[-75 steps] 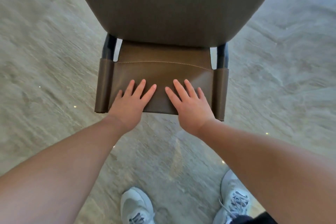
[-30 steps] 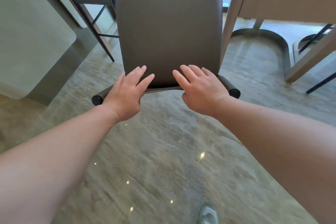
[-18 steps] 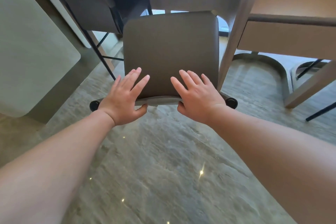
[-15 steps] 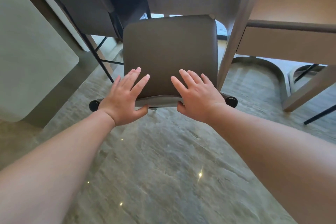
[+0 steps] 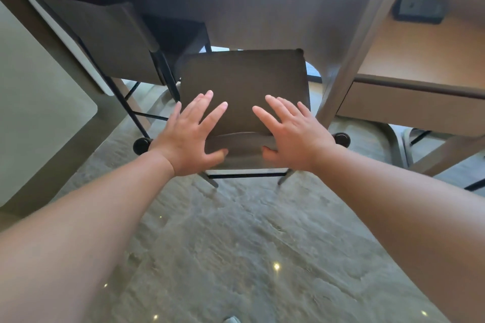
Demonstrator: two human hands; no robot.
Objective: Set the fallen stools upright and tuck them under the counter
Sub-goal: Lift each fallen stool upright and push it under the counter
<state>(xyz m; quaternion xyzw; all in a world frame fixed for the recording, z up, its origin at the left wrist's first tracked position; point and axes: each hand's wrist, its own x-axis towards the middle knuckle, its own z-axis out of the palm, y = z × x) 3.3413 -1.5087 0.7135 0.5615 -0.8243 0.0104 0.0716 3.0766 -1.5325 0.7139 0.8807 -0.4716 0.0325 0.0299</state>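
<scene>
Brown leather covers two stools: one (image 5: 105,39) stands tucked under the counter (image 5: 236,8) at upper left, the other (image 5: 244,78) upright at centre. Your left hand (image 5: 187,139) and right hand (image 5: 296,136) lie spread on its backrest, fingers straight, thumbs hooked beneath.
</scene>
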